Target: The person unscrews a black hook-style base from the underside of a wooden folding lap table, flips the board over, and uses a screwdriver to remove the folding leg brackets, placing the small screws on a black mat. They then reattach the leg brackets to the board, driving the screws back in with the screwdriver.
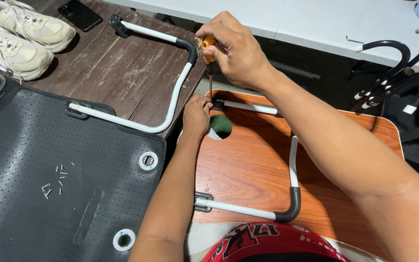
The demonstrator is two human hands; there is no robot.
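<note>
My right hand (233, 48) grips the orange handle of a screwdriver (210, 60), held upright with its shaft pointing down at a black bracket on a wooden tray-table board (248, 165). My left hand (196, 116) rests on the board's far left corner, fingertips pinched beside the screwdriver tip and next to a round hole (220, 127). A white U-shaped tube leg with black corners (292, 189) lies on the board, fixed at a bracket (202, 202) near me.
A second white tube leg (170, 104) lies on a worn dark wood surface. Several small screws (54, 182) sit on a black perforated mat. Pale sneakers (18, 34) and a black phone (79, 14) are far left. More black-and-white legs (394, 77) lie at right.
</note>
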